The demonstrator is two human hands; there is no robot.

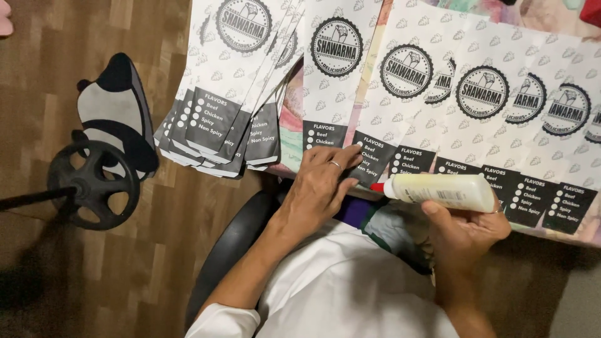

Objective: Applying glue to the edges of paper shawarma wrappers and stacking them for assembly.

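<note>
The left hand [319, 184] lies flat on the paper sheets, palm down. Its fingers [341, 159] are stretched and relaxed, not closed on anything; the tips press on the dark lower strip of one sheet [369, 159]. A thin ring [335, 164] is on one finger.

The right hand [466, 231] holds a glue bottle [441, 191]. The fingers are wrapped around the bottle from below and behind, and the thumb lies on its near side. The bottle is pale yellow, lying almost horizontal, with its red tip [376, 186] pointing toward the left hand. The tip is just beside the left fingertips, close to the dark strip of the same sheet. I cannot tell if the tip touches the paper.

Beyond both hands, a row of sheets [501, 106] is spread side by side, each one overlapping the next. They are white with a small grey pattern, a round black emblem, and a dark strip with white dots at the near end. Farther left of the left fingers, a stack [216, 125] of the same sheets lies fanned out, hanging over the edge of the table.

Under the sheets, a colourful cloth [291, 119] is visible between them. Near the left wrist is the black edge of a chair [235, 241]. Well to the left, on the wooden floor [62, 69], stands a black wheel-shaped base [94, 184] and a black and grey slipper [119, 106].
</note>
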